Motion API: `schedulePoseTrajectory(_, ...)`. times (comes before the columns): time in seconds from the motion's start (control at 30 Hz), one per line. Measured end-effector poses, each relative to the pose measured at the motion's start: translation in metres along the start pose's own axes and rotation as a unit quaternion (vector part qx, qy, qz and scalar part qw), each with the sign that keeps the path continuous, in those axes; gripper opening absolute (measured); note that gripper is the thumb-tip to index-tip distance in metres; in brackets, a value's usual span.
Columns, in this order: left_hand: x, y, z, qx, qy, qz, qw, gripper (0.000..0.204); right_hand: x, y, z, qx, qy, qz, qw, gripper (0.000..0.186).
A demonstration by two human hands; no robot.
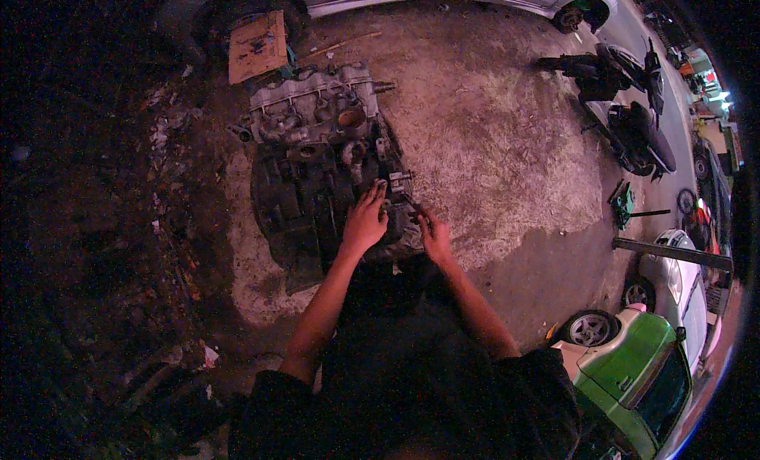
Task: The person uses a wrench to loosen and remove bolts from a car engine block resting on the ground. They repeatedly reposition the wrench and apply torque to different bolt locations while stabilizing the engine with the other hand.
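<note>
While L hand is nearer mid-engine, fingers unclenched over it, R hand curls by its R edge, grasp unclear; engine on floor, long axis running fwd.

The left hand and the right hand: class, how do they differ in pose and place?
The left hand has its fingers stretched forward, while the right hand has its fingers bent inward. The left hand lies over the engine; the right hand is at its right edge. The left hand's fingertips reach farther from the body than the right hand's. Both are bare and near the engine's closer end.
</note>
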State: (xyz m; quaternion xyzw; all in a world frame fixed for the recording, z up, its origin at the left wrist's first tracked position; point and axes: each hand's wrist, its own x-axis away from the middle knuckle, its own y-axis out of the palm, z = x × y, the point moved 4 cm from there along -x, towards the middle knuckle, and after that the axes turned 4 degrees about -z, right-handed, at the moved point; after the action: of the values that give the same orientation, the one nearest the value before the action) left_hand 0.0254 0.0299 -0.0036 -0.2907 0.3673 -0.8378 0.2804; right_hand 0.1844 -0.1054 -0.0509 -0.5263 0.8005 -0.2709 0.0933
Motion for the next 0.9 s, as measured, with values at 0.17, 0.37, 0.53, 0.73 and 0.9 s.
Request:
schedulePoseTrajectory(0.17, 0.0, -0.001, 0.001, -0.001, 0.013, 0.01, 1.0, 0.071, 0.002, -0.005, -0.011, -0.034, -0.04, -0.019, 0.998, 0.033)
schedulePoseTrajectory(0.37, 0.0, 0.0, 0.0, 0.008, 0.032, 0.03, 0.999, 0.072, 0.002, -0.003, -0.027, 0.043, -0.045, -0.052, 0.997, 0.028)
schedulePoseTrajectory(0.53, 0.0, 0.001, 0.001, -0.001, 0.025, 0.02, 0.999, 0.073, 0.0, -0.003, -0.041, 0.046, -0.097, -0.042, 0.993, 0.025)
schedulePoseTrajectory(0.73, -0.001, 0.001, 0.001, -0.003, 0.026, 0.024, 0.999, 0.073, 0.001, -0.002, -0.046, 0.056, -0.08, -0.054, 0.994, 0.027)
schedulePoseTrajectory(0.9, -0.001, 0.003, 0.0, -0.017, 0.022, 0.021, 0.999, 0.076, -0.02, -0.006, -0.05, 0.084, -0.057, -0.055, 0.993, 0.028)
